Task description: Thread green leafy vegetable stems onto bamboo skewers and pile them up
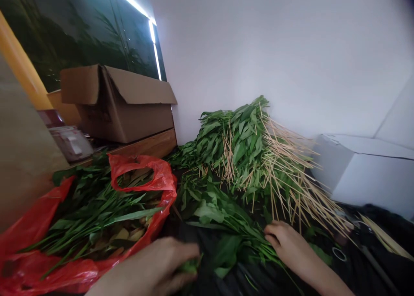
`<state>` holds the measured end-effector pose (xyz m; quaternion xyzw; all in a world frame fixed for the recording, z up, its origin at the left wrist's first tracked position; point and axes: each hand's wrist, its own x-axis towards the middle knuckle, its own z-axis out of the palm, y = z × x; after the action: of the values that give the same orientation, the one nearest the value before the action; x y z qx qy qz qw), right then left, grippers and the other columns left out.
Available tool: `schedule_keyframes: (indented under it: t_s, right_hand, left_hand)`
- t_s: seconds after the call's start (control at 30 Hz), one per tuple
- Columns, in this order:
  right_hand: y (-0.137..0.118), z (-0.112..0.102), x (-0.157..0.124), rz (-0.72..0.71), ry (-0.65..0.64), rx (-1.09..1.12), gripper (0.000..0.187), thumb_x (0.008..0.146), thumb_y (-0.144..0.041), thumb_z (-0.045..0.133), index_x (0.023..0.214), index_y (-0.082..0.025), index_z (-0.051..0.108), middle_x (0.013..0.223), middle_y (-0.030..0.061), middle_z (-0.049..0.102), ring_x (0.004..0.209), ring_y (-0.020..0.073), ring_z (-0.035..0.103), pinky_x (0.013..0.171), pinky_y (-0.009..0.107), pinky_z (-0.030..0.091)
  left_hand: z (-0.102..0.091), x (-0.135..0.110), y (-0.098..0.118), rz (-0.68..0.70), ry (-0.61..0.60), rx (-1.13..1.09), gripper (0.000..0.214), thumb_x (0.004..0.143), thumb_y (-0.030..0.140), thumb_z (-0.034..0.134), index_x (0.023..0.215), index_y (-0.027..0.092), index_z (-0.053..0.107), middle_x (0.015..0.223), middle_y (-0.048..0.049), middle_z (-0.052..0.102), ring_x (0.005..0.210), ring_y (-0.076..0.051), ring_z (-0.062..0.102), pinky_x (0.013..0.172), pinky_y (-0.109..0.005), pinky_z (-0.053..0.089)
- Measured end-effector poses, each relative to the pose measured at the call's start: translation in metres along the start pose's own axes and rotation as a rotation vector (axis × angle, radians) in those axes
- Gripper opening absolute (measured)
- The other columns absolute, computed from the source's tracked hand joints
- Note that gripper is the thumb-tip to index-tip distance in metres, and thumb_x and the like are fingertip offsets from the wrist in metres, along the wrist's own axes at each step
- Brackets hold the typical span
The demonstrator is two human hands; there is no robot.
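Note:
My left hand (158, 261), slightly blurred, is low in the middle beside the red bag. Its fingers are curled around a small green leaf (190, 266), mostly hidden by the hand. My right hand (287, 244) has its fingers closed at the stems of a loose bunch of leafy greens (226, 216) lying on the black covering. Just what its fingertips pinch is partly hidden. Behind the bunch is a large heap of leafy greens on thin wooden sticks (247, 136), the sticks fanning out to the right.
An open red plastic bag (161, 169) at the left holds long leafy greens and brownish scraps. Behind it are a cardboard box (139, 115) and a pale plastic container (73, 143). A white box (371, 175) stands at right. A small ring (339, 254) lies on black fabric.

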<state>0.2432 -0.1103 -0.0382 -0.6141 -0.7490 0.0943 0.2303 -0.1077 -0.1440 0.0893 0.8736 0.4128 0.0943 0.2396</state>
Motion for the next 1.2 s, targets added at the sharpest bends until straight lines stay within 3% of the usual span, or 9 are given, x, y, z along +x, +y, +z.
schedule_keyframes:
  t_s: [0.07,0.17,0.27,0.4,0.57,0.67,0.8,0.97,1.2]
  right_hand:
    - [0.001,0.005,0.003,-0.007,-0.058,0.068,0.025,0.084,-0.019,0.049,0.071,-0.023,0.071,0.08,0.0065,0.069,0.081,0.0237,0.065,0.077,0.034,0.044]
    - [-0.001,0.004,0.01,0.002,-0.109,0.196,0.022,0.084,-0.028,0.051,0.076,-0.024,0.071,0.079,0.0041,0.071,0.078,0.0229,0.066,0.073,0.032,0.044]
    - [-0.003,0.0,0.014,0.023,-0.151,0.22,0.016,0.08,-0.027,0.055,0.072,-0.023,0.069,0.075,0.0025,0.07,0.074,0.0217,0.065,0.068,0.03,0.042]
    - [-0.007,-0.002,0.017,0.026,-0.171,0.142,0.011,0.077,-0.02,0.053,0.074,-0.022,0.064,0.078,0.0031,0.069,0.076,0.0207,0.064,0.069,0.028,0.043]
    - [-0.023,0.003,0.019,-0.014,-0.164,0.007,0.034,0.077,-0.009,0.044,0.106,-0.017,0.06,0.106,0.0108,0.067,0.098,0.0231,0.063,0.087,0.033,0.043]
    - [-0.035,0.003,0.021,-0.015,-0.18,-0.017,0.04,0.078,-0.014,0.049,0.117,-0.015,0.056,0.116,0.0142,0.065,0.108,0.0272,0.061,0.09,0.036,0.043]
    - [-0.043,-0.015,0.024,-0.021,-0.105,0.082,0.018,0.086,-0.026,0.045,0.095,-0.019,0.06,0.101,0.0094,0.067,0.096,0.0252,0.064,0.084,0.034,0.045]
    - [-0.043,-0.035,0.027,0.05,0.059,0.285,0.021,0.091,-0.041,0.041,0.091,-0.024,0.054,0.087,0.0024,0.067,0.074,0.019,0.063,0.067,0.028,0.046]
    - [-0.041,-0.022,0.047,0.042,0.352,0.449,0.018,0.088,-0.038,0.048,0.098,-0.024,0.053,0.098,0.0053,0.066,0.094,0.0222,0.063,0.082,0.032,0.047]
  left_hand:
    - [-0.021,0.035,0.015,0.065,0.031,-0.032,0.019,0.092,0.031,0.047,0.088,0.025,0.064,0.079,0.0023,0.065,0.072,-0.013,0.059,0.065,-0.021,0.042]
    - [-0.042,0.106,0.01,0.119,0.26,-0.115,0.023,0.091,0.034,0.047,0.086,0.02,0.064,0.074,0.0015,0.062,0.066,-0.013,0.055,0.064,-0.022,0.042]
    - [-0.055,0.18,-0.025,-0.163,0.507,-0.123,0.024,0.088,0.036,0.05,0.088,0.017,0.064,0.07,-0.0003,0.063,0.066,-0.015,0.057,0.063,-0.023,0.044]
    - [-0.061,0.238,-0.081,-0.43,0.624,-0.066,0.025,0.083,0.022,0.055,0.106,0.013,0.061,0.098,-0.0133,0.069,0.092,-0.024,0.064,0.079,-0.031,0.047]
    - [-0.048,0.248,-0.128,-0.737,0.692,-0.014,0.052,0.075,0.025,0.066,0.124,0.012,0.052,0.117,-0.0258,0.062,0.112,-0.04,0.057,0.091,-0.049,0.043]
    - [-0.032,0.246,-0.136,-0.78,0.75,0.001,0.071,0.072,0.033,0.07,0.133,0.007,0.044,0.128,-0.0336,0.051,0.122,-0.048,0.046,0.096,-0.062,0.034]
    - [-0.015,0.247,-0.126,-0.614,0.842,-0.006,0.074,0.076,0.041,0.066,0.14,0.012,0.039,0.143,-0.0279,0.039,0.134,-0.045,0.031,0.103,-0.065,0.024]
    - [-0.011,0.234,-0.106,-0.345,0.966,-0.148,0.058,0.086,0.043,0.052,0.138,0.017,0.043,0.14,-0.0185,0.046,0.132,-0.035,0.038,0.107,-0.052,0.03]
    - [0.012,0.215,-0.103,-0.114,1.103,-0.533,0.036,0.09,0.039,0.047,0.117,0.018,0.058,0.117,-0.0115,0.064,0.113,-0.026,0.057,0.101,-0.043,0.041]
